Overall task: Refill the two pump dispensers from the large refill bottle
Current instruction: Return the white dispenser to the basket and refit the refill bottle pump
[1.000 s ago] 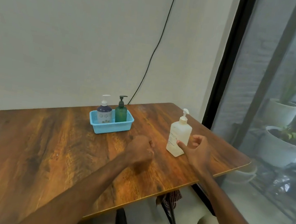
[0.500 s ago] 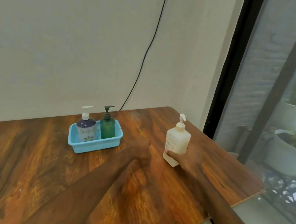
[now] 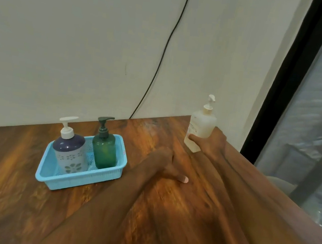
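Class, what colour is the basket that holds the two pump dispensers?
Light blue; the basket shows clearly in the head view.

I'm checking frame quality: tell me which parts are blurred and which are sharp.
Head view: both forearms smear with motion blur, the right hand on the refill bottle soft-edged; the left hand is clearer; the two dispensers in the blue basket are fairly sharp; the window side is hazy.

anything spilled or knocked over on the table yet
Nothing stands out. The purple dispenser and green dispenser stand upright in the blue basket, pumps on. The right hand grips the white refill bottle, slightly tilted, capped. No spill shows on the table.
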Action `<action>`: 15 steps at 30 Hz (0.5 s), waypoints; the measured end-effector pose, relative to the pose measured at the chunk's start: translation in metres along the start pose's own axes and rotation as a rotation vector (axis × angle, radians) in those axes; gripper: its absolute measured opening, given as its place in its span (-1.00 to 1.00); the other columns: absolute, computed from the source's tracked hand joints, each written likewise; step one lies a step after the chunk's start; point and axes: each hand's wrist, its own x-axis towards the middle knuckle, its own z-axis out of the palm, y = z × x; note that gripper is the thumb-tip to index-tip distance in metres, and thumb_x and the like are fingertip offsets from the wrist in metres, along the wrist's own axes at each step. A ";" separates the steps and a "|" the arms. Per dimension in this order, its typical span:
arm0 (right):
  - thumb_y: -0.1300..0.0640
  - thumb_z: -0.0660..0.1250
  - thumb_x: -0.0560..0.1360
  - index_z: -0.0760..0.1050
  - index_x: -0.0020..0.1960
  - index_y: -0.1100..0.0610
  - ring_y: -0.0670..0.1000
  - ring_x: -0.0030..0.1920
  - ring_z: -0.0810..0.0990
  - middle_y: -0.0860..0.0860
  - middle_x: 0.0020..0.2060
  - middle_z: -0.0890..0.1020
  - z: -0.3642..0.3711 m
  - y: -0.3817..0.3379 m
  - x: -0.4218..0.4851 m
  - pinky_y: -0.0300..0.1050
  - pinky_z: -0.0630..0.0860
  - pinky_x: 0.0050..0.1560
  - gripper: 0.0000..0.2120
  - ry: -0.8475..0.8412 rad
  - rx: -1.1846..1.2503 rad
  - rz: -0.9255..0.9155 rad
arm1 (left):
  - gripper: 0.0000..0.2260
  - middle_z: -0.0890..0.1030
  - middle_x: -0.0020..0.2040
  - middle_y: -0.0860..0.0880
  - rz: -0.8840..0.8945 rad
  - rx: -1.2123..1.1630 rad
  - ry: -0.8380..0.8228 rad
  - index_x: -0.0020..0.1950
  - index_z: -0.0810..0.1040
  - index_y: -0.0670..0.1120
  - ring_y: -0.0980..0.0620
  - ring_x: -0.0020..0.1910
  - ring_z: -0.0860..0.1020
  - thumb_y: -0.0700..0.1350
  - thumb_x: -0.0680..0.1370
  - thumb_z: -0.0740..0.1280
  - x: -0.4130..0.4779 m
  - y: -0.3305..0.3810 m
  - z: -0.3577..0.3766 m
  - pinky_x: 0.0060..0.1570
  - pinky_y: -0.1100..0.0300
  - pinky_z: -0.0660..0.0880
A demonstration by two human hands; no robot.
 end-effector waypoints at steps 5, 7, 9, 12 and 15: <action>-0.20 0.65 0.14 0.50 0.26 0.08 0.05 0.10 0.68 0.01 0.17 0.67 0.020 -0.004 0.062 -0.05 0.66 -0.01 -0.20 0.125 -0.051 0.036 | 0.07 0.40 0.53 -0.11 -0.002 -0.003 -0.045 0.58 0.29 -0.05 -0.16 0.45 0.43 0.45 0.23 0.55 0.025 0.000 -0.007 0.40 -0.10 0.44; -0.20 0.65 0.14 0.50 0.27 0.10 0.06 0.10 0.68 0.02 0.17 0.66 0.028 -0.002 0.081 -0.05 0.66 -0.02 -0.20 0.141 -0.066 0.043 | 0.09 0.35 0.57 -0.11 -0.008 0.018 -0.046 0.61 0.25 -0.06 -0.17 0.51 0.38 0.44 0.25 0.55 0.032 0.001 -0.008 0.44 -0.11 0.38; -0.16 0.67 0.17 0.49 0.28 0.12 0.09 0.13 0.68 0.05 0.19 0.65 0.038 0.005 0.092 -0.04 0.65 0.01 -0.20 0.136 -0.073 0.062 | 0.12 0.28 0.62 -0.11 -0.012 0.060 -0.037 0.64 0.20 -0.05 -0.18 0.56 0.31 0.47 0.26 0.52 0.040 0.000 -0.006 0.48 -0.13 0.32; -0.13 0.66 0.21 0.46 0.31 0.14 0.11 0.19 0.65 0.08 0.25 0.62 0.049 0.021 0.098 -0.05 0.60 0.07 -0.21 0.117 -0.082 0.086 | 0.14 0.14 0.68 -0.10 -0.017 0.116 -0.058 0.67 0.11 -0.04 -0.19 0.63 0.18 0.51 0.29 0.46 0.043 0.000 -0.003 0.54 -0.16 0.22; -0.14 0.65 0.24 0.41 0.36 0.13 0.14 0.25 0.61 0.09 0.31 0.59 0.054 0.032 0.096 0.00 0.57 0.13 -0.19 0.109 -0.055 0.085 | 0.15 0.10 0.70 -0.09 -0.016 0.150 -0.054 0.68 0.08 -0.05 -0.18 0.65 0.14 0.51 0.31 0.45 0.045 0.000 -0.003 0.55 -0.16 0.19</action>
